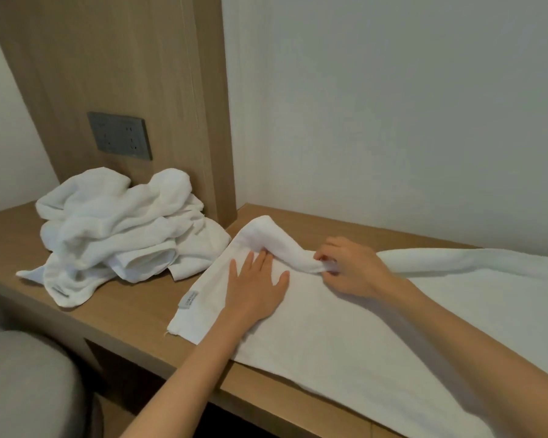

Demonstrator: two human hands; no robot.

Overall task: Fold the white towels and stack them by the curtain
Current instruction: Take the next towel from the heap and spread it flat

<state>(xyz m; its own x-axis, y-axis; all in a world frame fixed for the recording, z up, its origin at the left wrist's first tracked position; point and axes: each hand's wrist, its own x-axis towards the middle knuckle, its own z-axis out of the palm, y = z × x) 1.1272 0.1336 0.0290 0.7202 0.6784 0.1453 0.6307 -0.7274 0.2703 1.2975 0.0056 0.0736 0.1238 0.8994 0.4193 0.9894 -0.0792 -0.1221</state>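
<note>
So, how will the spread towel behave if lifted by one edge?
Probably floppy: the spread towel bunches softly where the right hand pinches it. Likely light: a pinch raises that edge. May slide on the smooth counter; the left hand presses it flat.

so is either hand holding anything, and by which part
The right hand pinches the spread white towel at its rolled-up far edge; the left hand only presses flat on it.

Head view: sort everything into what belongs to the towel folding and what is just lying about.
Job: spread towel, pressed by left hand, its rolled edge pinched by right hand; heap of unfolded towels.
Lying about: wall socket; grey seat; wooden counter beneath.
</note>
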